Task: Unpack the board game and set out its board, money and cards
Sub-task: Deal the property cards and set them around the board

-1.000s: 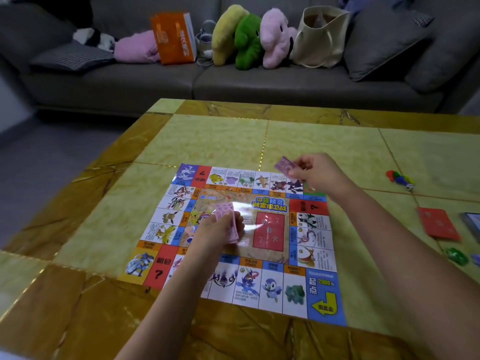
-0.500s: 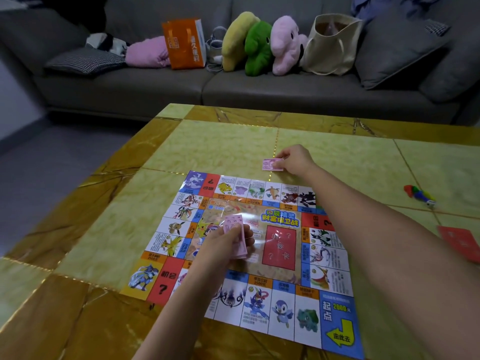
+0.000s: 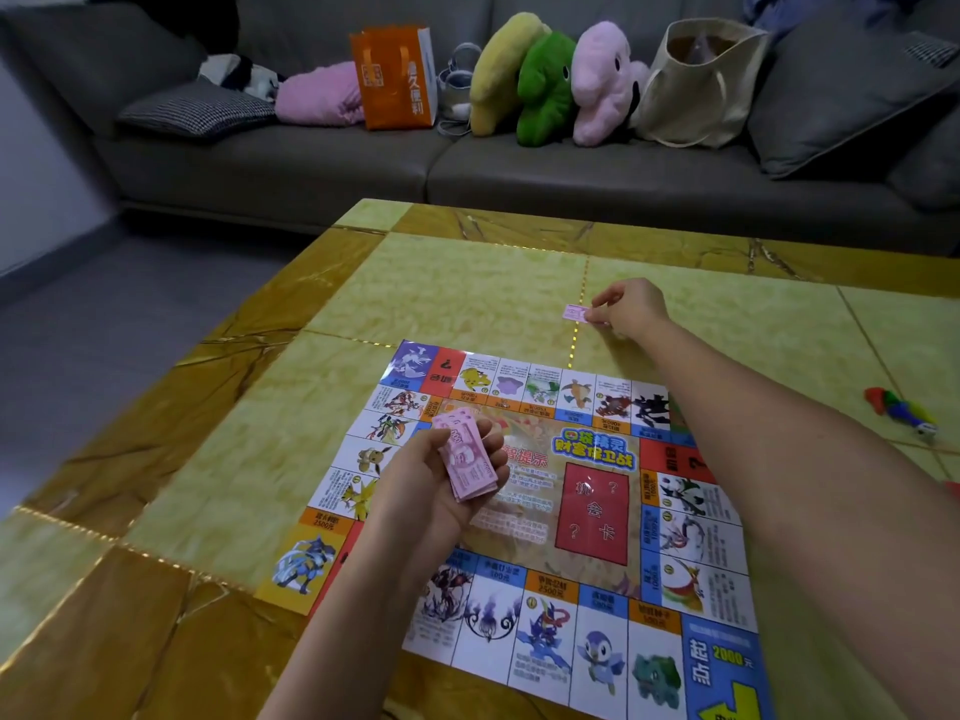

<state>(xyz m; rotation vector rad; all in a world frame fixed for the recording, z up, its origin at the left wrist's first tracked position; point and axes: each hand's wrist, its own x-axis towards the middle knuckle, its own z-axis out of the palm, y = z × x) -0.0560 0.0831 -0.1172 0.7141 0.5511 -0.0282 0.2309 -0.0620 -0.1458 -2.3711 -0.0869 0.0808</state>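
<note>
— Where is the board (image 3: 592, 511)?

— It lies open and flat on the yellow marble-patterned surface (image 3: 467, 293), toward the near side, with a red panel in its middle and picture squares round the edge.

— And the money?

— The left hand (image 3: 436, 491) is over the left part of the board, palm up, with fingers and thumb curled round a stack of pink money notes (image 3: 467, 462). The right hand (image 3: 631, 309) reaches past the board's far edge and pinches a single pink note (image 3: 574, 312) by its right end between the fingertips. That note is low over the bare surface, just beyond the board. I cannot tell whether it lies flat on it.

— So the hands are apart?

— Well apart, each one clamped on its own paper.

— Anything else about?

— A small cluster of coloured pieces (image 3: 901, 410) sits on the surface at the far right. Behind it stands a grey sofa (image 3: 311, 168) with an orange bag (image 3: 397, 77), three plush toys (image 3: 545, 88) in yellow, green and pink, and a cloth tote (image 3: 696, 90).
</note>
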